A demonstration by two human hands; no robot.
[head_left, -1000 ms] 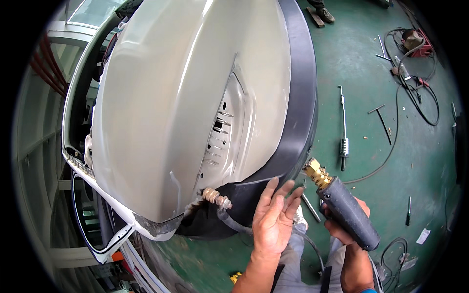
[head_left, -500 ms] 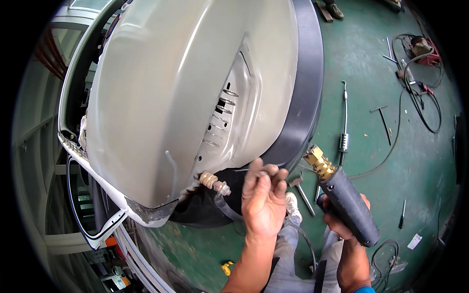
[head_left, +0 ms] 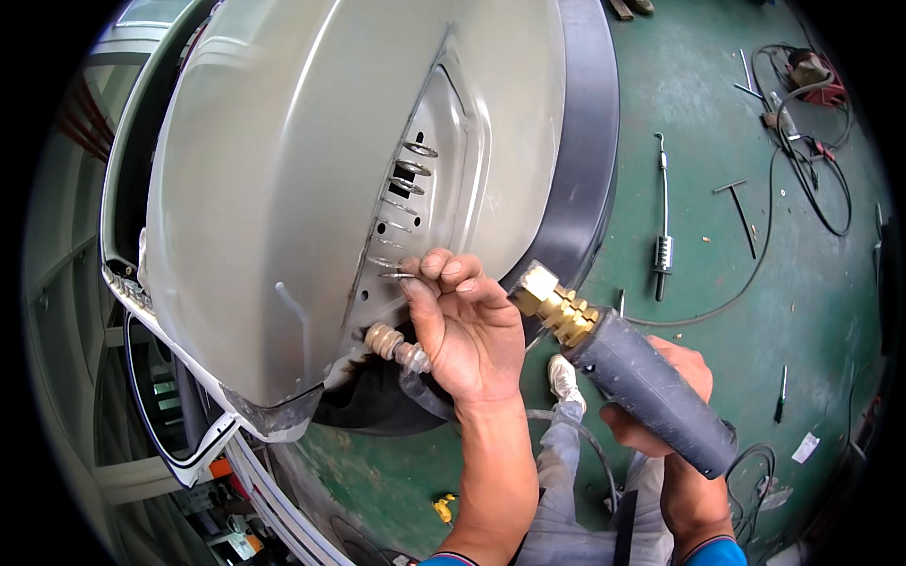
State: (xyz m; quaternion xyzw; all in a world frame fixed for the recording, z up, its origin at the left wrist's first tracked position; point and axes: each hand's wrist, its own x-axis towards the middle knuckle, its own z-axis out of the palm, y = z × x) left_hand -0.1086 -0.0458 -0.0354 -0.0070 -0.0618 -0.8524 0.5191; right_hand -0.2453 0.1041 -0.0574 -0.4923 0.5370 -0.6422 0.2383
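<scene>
A beige car body panel [head_left: 264, 189] with a recessed section stretches across the left and middle. Several thin metal rings [head_left: 411, 170] stand out from that recess in a row. At the row's near end, my left hand [head_left: 472, 340] pinches a metal ring [head_left: 394, 275] edge-on against the panel with thumb and fingertips. Just below its wrist side, a copper-coloured clamp fitting [head_left: 385, 341] is attached at the panel's corner with a cable. My right hand [head_left: 684, 373] grips a black cylindrical welding gun [head_left: 651, 387], its brass tip pointing up-left, apart from the ring.
A dark bumper [head_left: 590, 123] borders the panel. On the green floor lie a slide hammer [head_left: 664, 217], a T-handle tool [head_left: 739, 212], a screwdriver [head_left: 781, 391] and coiled cables [head_left: 835, 203]. A hose runs by my legs; a yellow object [head_left: 444, 509] lies lower left.
My left hand has moved up and left to the panel, bringing a ring to the end of the row. The welding gun has come left and slightly up. The view has shifted a little.
</scene>
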